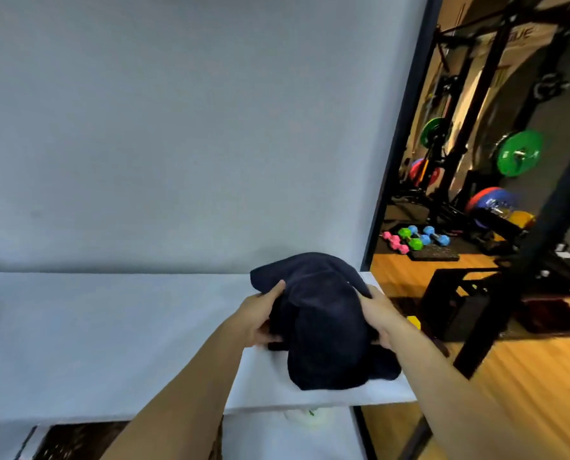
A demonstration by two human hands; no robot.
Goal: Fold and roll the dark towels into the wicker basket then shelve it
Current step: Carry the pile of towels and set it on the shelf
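Together, both hands, left [260, 315] and right [378, 315], clutch the bunched dark towel [323, 327] from either side.

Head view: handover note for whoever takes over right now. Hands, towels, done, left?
Left hand: gripping the left side of the dark towel bundle.
Right hand: gripping its right side.
Towels: bunched in one loose heap at the right end of the white table, partly lifted.
Wicker basket and shelf: not in view.
Done: nothing visibly folded or rolled.
Left: fold, roll, load the basket, shelve it.
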